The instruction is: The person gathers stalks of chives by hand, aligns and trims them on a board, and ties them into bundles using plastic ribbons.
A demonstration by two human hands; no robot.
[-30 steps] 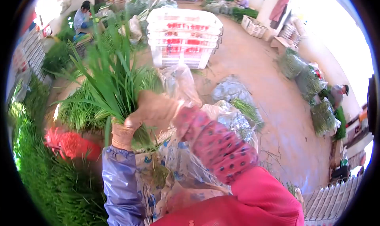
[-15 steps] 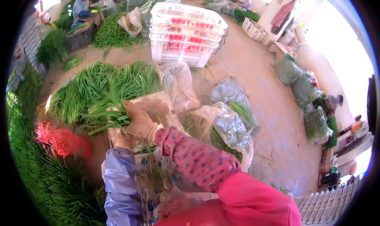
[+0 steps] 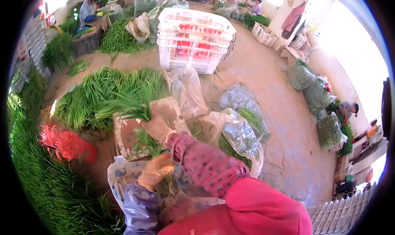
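Your right hand (image 3: 157, 128) is closed round a bunch of green leaves (image 3: 133, 107), over the desk (image 3: 172, 111), tips fanning left. Left hand (image 3: 155, 172) is partly curled near the desk's lower edge; can't tell if it's pinching anything. Loose greens (image 3: 144, 141) lie on the desk between them. Bunch looks light, floppy, easy to bruise, maybe slippery if damp. Best hold: firmer stem end, snug, no crushing. Beyond: big green pile (image 3: 98, 91), clear bag (image 3: 187, 91), stacked white crates (image 3: 191, 41).
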